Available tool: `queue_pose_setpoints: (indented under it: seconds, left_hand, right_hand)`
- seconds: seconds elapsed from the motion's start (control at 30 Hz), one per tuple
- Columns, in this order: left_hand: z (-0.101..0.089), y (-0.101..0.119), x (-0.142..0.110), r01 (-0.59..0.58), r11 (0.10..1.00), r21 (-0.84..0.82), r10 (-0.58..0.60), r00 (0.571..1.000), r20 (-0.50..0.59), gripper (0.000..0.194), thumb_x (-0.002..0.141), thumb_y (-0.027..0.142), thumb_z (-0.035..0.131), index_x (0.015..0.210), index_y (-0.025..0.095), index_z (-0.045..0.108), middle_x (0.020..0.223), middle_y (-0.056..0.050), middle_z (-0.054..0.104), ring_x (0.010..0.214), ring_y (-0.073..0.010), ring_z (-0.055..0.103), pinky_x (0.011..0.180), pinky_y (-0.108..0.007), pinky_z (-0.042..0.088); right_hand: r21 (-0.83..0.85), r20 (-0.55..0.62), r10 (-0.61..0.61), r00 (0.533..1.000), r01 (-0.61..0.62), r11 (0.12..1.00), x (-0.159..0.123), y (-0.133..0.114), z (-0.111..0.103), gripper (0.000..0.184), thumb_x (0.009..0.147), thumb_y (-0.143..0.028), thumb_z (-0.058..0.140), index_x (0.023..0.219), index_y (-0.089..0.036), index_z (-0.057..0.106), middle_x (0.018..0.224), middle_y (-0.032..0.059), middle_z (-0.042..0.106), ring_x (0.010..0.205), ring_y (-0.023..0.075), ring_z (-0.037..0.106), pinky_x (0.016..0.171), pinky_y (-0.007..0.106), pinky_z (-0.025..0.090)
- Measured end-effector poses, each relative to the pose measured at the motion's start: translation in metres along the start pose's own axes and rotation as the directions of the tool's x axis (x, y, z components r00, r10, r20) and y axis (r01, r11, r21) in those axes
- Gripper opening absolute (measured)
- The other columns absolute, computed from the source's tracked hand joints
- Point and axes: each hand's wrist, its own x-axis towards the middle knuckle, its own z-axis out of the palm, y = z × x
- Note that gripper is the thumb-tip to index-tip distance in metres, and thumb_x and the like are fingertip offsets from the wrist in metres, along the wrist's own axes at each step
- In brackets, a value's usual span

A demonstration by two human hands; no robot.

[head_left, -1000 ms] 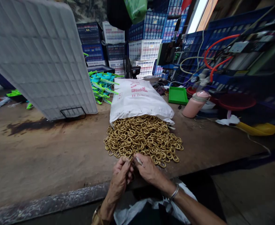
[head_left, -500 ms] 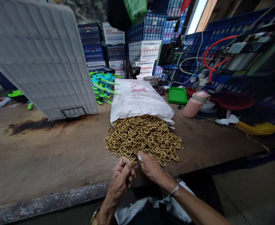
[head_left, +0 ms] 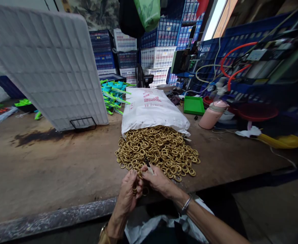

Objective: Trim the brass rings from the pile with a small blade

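Observation:
My left hand is closed around several brass-coloured rings, just in front of a heap of the same rings. My right hand is closed on a slim tool with a dark tip and a whitish part; its kind is unclear. The tool points up and away over the heap's near edge. Fingertips of both hands meet at one ring between them. A loose ring shows below the hands. The heap spills from the mouth of a white woven sack with red print.
On the left stands a padded white panel in a black wire stand. Green and blue plastic pieces lie behind it. To the right are a green tray, a pink bottle and a yellow scoop. Crates are stacked behind.
My right hand has moved left against my left hand, and the tool now points more upright. A ring is now between the fingertips of both hands. The view has shifted slightly.

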Motion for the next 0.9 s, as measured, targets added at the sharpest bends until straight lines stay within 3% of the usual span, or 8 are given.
queue_pose_setpoints:
  seconds: [0.17,0.4,0.53,0.73,0.9]
  left_hand:
    - [-0.0065,-0.0026,-0.0015,0.001,1.000,0.007,-0.001,1.000,-0.030,0.031,0.066,0.038,0.067,0.069,0.017,0.044,0.055,0.005,0.053,0.038,-0.0027,0.039,0.033,-0.012,0.023]
    - [-0.0083,-0.0050,0.0004,-0.087,0.995,0.041,0.090,0.993,-0.079,0.030,0.061,0.035,0.069,0.064,0.017,0.044,0.049,0.007,0.046,0.039,-0.0043,0.037,0.034,-0.014,0.025]
    - [-0.0082,-0.0028,0.0027,-0.098,0.995,0.001,0.097,0.991,-0.094,0.029,0.059,0.030,0.070,0.064,0.017,0.045,0.049,0.007,0.045,0.041,-0.0047,0.038,0.035,-0.014,0.028]
    - [-0.0084,0.0005,0.0041,-0.081,0.992,-0.097,0.074,0.994,-0.077,0.027,0.060,0.026,0.070,0.066,0.017,0.045,0.053,0.007,0.045,0.043,-0.0048,0.040,0.036,-0.014,0.028]
    - [-0.0079,-0.0065,0.0042,-0.128,0.991,-0.027,0.126,0.989,-0.076,0.027,0.062,0.027,0.069,0.067,0.018,0.044,0.047,0.008,0.045,0.040,-0.0051,0.038,0.036,-0.015,0.030]
  right_hand:
    - [-0.228,-0.153,-0.088,0.984,0.051,0.972,0.0021,0.0004,-0.0035,0.018,0.067,-0.025,0.056,0.082,-0.017,0.050,0.060,-0.0058,0.050,0.053,0.0076,0.045,0.052,0.019,0.036]
    - [-0.330,-0.185,-0.197,0.963,0.128,0.935,0.0017,-0.0024,-0.0020,0.010,0.066,-0.018,0.049,0.076,-0.018,0.048,0.059,-0.0063,0.046,0.053,0.0073,0.043,0.053,0.018,0.037]
    - [-0.375,-0.182,-0.197,0.963,0.117,0.920,0.0030,-0.0031,-0.0054,0.008,0.065,-0.018,0.048,0.073,-0.017,0.049,0.059,-0.0057,0.047,0.055,0.0081,0.043,0.055,0.019,0.037]
    - [-0.383,-0.204,-0.163,0.965,0.074,0.921,0.0015,-0.0042,-0.0067,0.014,0.073,-0.031,0.046,0.074,-0.017,0.050,0.055,-0.0065,0.042,0.051,0.0084,0.039,0.051,0.020,0.033]
    - [-0.441,-0.181,-0.189,0.965,0.092,0.893,0.0010,0.0019,0.0016,0.020,0.075,-0.034,0.047,0.065,-0.017,0.049,0.058,-0.0042,0.045,0.055,0.0090,0.041,0.054,0.020,0.034]
